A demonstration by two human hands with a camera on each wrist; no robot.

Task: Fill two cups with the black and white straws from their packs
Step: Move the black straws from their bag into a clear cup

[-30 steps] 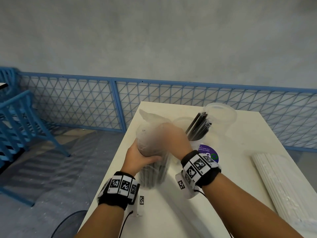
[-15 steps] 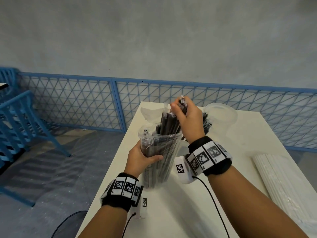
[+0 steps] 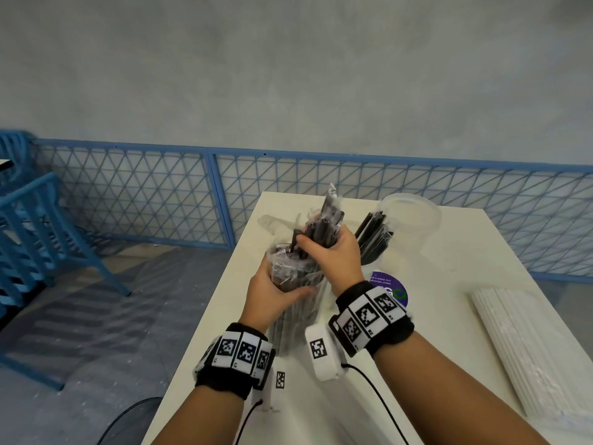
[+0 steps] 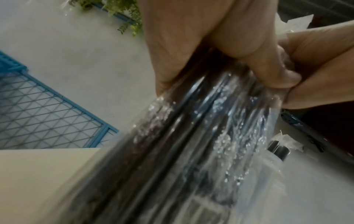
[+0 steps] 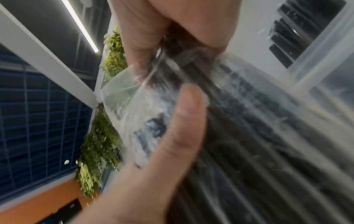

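A clear pack of black straws (image 3: 298, 316) stands upright on the white table (image 3: 449, 316), and my left hand (image 3: 279, 287) grips it around its upper part. My right hand (image 3: 327, 248) grips a bunch of black straws (image 3: 324, 226) that sticks out of the pack's open top. In the right wrist view my thumb (image 5: 182, 121) presses the crinkled plastic against the straws (image 5: 249, 121). A clear cup with several black straws (image 3: 375, 239) stands just behind my right hand. A second clear cup (image 3: 414, 216) beside it looks empty. The pack of white straws (image 3: 529, 348) lies at the right.
A round purple sticker (image 3: 388, 284) lies on the table by my right wrist. A blue mesh railing (image 3: 208, 200) runs behind the table, and blue chairs (image 3: 38, 236) stand at the left. The table's left edge (image 3: 205, 316) is close to my left arm.
My right hand went from the pack's mouth upward with a bunch of black straws, and now sits slightly lower and further left, still gripping them. My left hand kept hold of the pack.
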